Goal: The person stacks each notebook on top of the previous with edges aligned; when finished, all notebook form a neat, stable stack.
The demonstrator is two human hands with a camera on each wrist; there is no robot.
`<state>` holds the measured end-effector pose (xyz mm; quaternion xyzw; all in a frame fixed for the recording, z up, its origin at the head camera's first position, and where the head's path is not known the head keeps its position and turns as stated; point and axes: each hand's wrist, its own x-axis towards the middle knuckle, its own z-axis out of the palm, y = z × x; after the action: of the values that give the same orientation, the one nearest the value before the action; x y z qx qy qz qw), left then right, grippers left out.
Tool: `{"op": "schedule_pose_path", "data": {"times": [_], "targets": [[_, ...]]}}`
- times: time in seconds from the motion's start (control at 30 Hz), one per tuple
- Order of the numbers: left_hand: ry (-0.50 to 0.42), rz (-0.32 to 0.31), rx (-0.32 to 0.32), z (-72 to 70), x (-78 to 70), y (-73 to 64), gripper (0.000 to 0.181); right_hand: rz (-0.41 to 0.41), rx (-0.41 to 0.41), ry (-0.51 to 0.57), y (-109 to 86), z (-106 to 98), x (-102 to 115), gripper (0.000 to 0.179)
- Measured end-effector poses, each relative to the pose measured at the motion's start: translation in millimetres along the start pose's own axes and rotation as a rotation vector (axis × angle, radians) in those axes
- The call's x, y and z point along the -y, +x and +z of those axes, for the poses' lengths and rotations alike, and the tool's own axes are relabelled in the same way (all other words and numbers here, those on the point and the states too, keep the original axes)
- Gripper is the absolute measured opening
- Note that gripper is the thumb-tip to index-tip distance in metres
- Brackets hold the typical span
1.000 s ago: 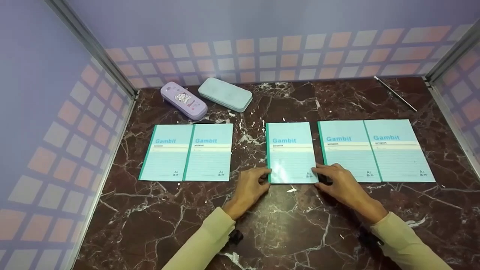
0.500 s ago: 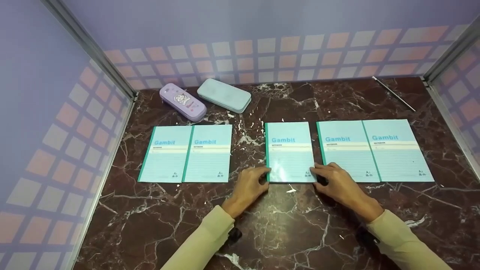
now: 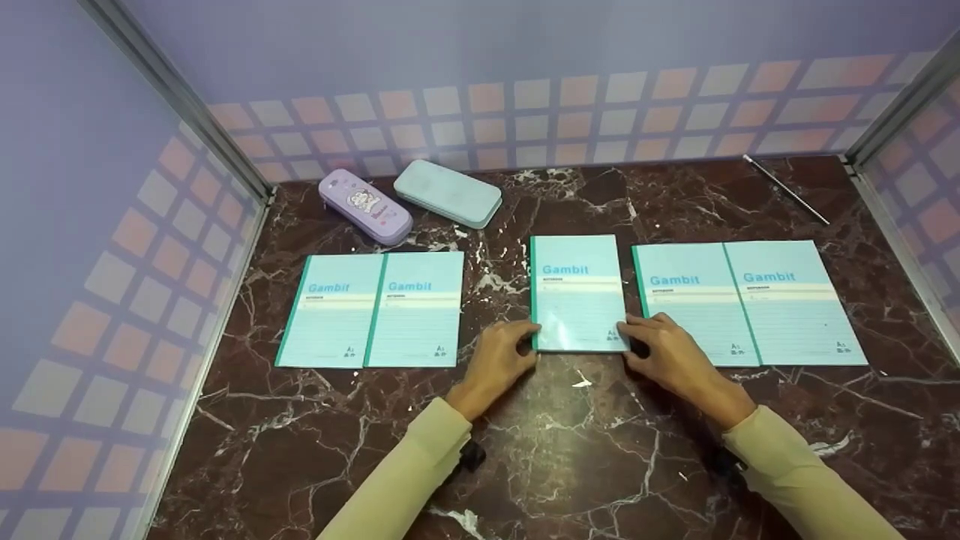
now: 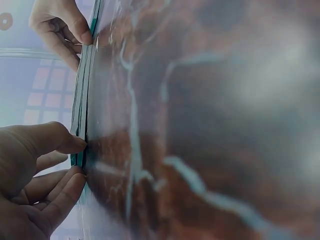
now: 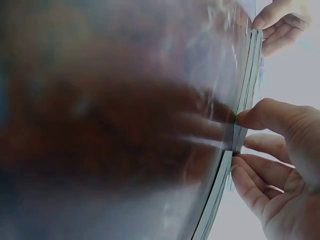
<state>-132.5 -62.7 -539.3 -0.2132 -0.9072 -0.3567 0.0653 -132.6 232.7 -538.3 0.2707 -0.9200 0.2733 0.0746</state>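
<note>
A stack of thin notebooks [image 3: 577,300] lies slightly right of the table's middle, the top one with a pale blue "Gambit" cover and green spine. My left hand [image 3: 496,361] grips its lower left corner, thumb and fingers at the spine edge. At the opposite lower corner, my right hand [image 3: 671,356] holds the right edge with curled fingers. Both wrist views show the stack edge-on, with more than one notebook in it; the left wrist view shows green spines [image 4: 79,135]. Close on the right, a "Gambit" notebook [image 3: 690,300] lies partly under my right hand.
Another notebook [image 3: 795,300] adjoins at far right. Two matching notebooks [image 3: 330,322] lie side by side on the left. Behind them are a purple pencil case [image 3: 367,206] and a pale blue case [image 3: 448,191]. A pencil [image 3: 787,191] lies back right. Panels enclose the marble-patterned table [image 3: 555,465].
The middle stack has slid a little away from me, both hands moving with it. Its top edge now sits farther back than the neighbouring notebooks. The other things stay put.
</note>
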Motion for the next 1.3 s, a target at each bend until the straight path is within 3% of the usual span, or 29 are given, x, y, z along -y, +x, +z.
{"op": "schedule_pose_path", "data": {"times": [0.8, 1.3], "targets": [[-0.026, -0.046, -0.039, 4.8, 10.7, 29.0, 0.035, 0.03, -0.009, 0.008, 28.9, -1.8, -15.3, 0.045], [-0.111, -0.091, -0.061, 6.6, 16.8, 36.0, 0.033, 0.046, 0.018, 0.02, 37.0, 0.5, -20.9, 0.047]]}}
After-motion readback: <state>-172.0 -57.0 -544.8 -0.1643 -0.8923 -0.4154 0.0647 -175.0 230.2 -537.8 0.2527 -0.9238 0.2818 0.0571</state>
